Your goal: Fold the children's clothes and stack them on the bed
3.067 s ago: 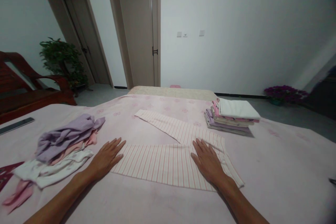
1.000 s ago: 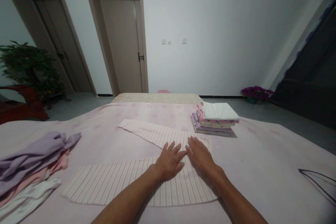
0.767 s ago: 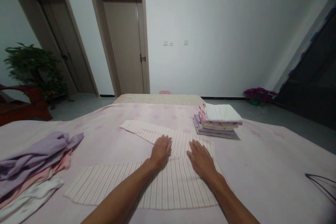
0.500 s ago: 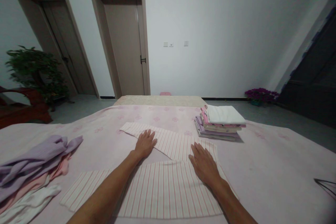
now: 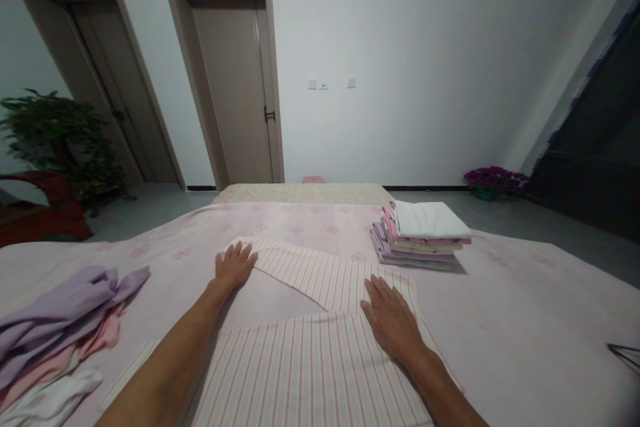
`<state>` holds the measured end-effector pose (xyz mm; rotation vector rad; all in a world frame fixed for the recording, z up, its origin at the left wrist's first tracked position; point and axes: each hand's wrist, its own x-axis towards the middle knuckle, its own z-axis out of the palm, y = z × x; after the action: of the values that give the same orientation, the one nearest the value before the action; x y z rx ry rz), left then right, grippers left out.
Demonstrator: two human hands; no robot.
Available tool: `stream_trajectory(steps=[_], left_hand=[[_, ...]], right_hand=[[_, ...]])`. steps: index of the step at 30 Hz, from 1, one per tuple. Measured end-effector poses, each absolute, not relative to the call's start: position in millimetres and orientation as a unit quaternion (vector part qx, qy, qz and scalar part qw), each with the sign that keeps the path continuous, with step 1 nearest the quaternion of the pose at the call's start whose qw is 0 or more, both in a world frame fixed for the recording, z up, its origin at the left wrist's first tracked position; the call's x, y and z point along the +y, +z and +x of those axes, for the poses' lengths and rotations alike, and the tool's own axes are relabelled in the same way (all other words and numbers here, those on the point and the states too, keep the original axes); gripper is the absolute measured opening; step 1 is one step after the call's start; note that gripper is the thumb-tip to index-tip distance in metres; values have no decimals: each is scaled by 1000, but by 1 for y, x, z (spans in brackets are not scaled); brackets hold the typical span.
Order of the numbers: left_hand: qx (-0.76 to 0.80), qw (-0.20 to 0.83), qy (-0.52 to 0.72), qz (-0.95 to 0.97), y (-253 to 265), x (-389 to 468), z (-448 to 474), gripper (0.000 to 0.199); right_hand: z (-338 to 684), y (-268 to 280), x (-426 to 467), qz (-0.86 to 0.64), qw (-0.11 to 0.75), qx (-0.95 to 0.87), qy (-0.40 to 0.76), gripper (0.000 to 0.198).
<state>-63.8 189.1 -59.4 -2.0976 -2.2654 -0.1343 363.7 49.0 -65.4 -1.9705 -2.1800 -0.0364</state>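
Note:
A pair of striped trousers [image 5: 305,367], pale with thin pink lines, lies spread on the pink floral cloth [image 5: 520,320]. One leg stretches away to the upper left, the other toward the lower left. My left hand [image 5: 237,265] rests palm down near the end of the far leg, fingers apart. Flat on the garment's right end, by its upper edge, is my right hand [image 5: 390,313], its fingers spread as well. My left forearm covers part of the near leg. Neither hand grips the fabric.
Behind my right hand stands a stack of folded clothes [image 5: 423,237], white on top. Loose purple, pink and white clothes [image 5: 65,320] lie in a heap at the left. A thin black wire piece [image 5: 625,352] sits at the right edge.
My left hand has slid left and away from me along the far leg toward its end. My right hand stays in about the same spot on the trousers.

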Motion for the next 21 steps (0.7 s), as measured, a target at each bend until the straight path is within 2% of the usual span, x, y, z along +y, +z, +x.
stream_trajectory(steps=[4, 11, 21], left_hand=[[-717, 36, -41, -695, -45, 194, -69, 55], [-565, -11, -38, -824, -56, 192, -29, 53], [-677, -11, -18, -736, -61, 229, -62, 55]], right_hand=[[364, -66, 49, -667, 105, -738, -8, 61], [362, -63, 49, -671, 107, -734, 0, 60], [360, -59, 47, -680, 85, -728, 4, 60]])
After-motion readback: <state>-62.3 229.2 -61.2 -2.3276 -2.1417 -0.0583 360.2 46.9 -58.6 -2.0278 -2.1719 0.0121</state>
